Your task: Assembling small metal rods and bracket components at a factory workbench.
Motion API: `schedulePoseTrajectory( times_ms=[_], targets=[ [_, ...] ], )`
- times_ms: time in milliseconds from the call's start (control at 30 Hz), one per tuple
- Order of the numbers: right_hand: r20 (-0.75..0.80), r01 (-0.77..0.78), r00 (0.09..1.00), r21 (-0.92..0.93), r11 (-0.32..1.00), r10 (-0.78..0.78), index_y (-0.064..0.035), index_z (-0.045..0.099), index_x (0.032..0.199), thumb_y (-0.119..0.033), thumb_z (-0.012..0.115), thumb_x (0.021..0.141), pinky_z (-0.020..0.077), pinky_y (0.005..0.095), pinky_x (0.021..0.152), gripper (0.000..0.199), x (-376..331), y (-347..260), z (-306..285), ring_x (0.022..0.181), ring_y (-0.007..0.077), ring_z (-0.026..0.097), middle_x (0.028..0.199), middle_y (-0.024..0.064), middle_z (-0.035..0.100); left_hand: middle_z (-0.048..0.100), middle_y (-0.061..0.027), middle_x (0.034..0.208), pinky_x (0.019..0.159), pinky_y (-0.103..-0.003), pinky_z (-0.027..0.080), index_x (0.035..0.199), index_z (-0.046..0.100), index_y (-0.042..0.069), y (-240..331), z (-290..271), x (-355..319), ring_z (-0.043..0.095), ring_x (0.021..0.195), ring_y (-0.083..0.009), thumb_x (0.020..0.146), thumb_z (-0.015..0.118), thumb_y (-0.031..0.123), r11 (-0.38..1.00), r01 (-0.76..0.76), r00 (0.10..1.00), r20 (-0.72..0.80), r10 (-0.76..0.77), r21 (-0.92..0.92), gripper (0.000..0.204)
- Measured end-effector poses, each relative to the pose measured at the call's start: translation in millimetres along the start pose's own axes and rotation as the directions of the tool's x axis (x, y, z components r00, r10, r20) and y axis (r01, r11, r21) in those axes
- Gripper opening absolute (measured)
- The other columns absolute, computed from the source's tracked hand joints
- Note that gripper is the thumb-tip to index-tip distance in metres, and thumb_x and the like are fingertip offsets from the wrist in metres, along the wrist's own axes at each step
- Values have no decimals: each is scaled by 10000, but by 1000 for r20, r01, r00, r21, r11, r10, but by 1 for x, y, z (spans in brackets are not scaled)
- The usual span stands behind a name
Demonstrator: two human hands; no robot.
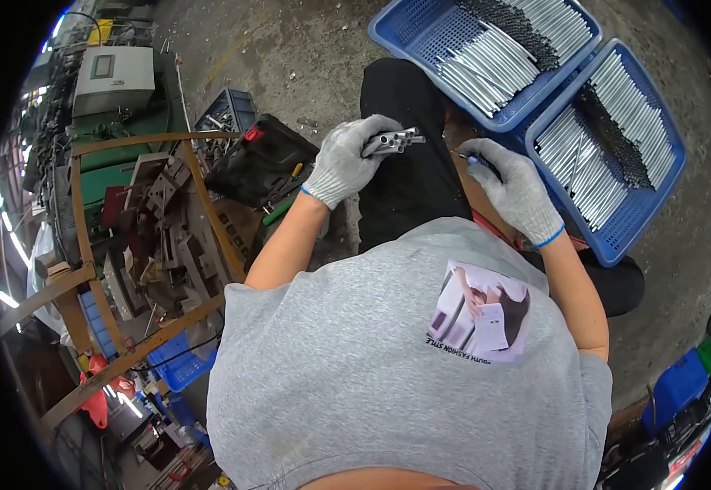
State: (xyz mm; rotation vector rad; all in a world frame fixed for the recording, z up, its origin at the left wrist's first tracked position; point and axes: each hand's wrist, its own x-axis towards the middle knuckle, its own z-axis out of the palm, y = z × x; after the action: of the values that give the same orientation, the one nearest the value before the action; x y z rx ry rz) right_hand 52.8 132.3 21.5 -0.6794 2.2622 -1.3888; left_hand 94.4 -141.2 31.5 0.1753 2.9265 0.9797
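Note:
My left hand [343, 162], in a grey-white knit glove, is closed around a bundle of short metal tubes [396, 141]. Their hollow ends point right, above my dark-trousered leg. My right hand [517, 189], gloved the same way, is closed on a small blue-handled tool [475, 161]. A thin tip sticks out of it toward the tubes, apart from them; the exact kind of tool is hard to make out. Close by my right hand stands a blue plastic basket [614, 251] filled with rows of shiny tubes [580, 175].
A second blue basket [388, 31] of tubes adjoins the first at the far right. Left of my left hand lies an open black tool case [249, 167], with a grey crate [226, 110] behind it. A wooden frame [208, 216] with metal parts stands farther left.

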Motion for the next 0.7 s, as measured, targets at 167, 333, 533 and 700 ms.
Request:
schedulePoseTrajectory(
  times_ms=[167,333,533,700],
  targets=[
    [-28,62,998,-98,993,-65,-4,660,1162,-115,640,935,531,381,854,254,-2,-1,3,948,349,688,1045,189,707,732,-107,965,814,-395,523,1031,703,80,-11,13,-3,696,911,-309,720,691,-16,971,-228,969,-86,233,69,326],
    [-20,83,996,-234,969,-90,-28,676,1149,-141,656,919,538,401,812,257,-1,-11,4,915,354,680,1023,173,701,734,-99,959,814,-395,518,1006,711,81,-13,15,-4,697,906,-302,699,660,-31,960,-272,956,-95,277,64,331],
    [18,133,991,-311,941,-134,-49,683,1136,-150,651,911,536,412,761,249,4,-14,10,873,344,672,953,155,688,734,-103,947,803,-394,515,1004,716,86,-13,17,-6,696,896,-303,702,647,-21,953,-290,950,-94,297,83,328],
    [32,151,988,-373,915,-150,-81,685,1076,-181,639,910,539,424,733,200,11,-10,19,863,324,678,902,133,687,733,-100,937,798,-392,511,1000,716,88,-10,17,-11,696,891,-304,711,646,-12,954,-283,954,-79,291,97,313]
  ],
)
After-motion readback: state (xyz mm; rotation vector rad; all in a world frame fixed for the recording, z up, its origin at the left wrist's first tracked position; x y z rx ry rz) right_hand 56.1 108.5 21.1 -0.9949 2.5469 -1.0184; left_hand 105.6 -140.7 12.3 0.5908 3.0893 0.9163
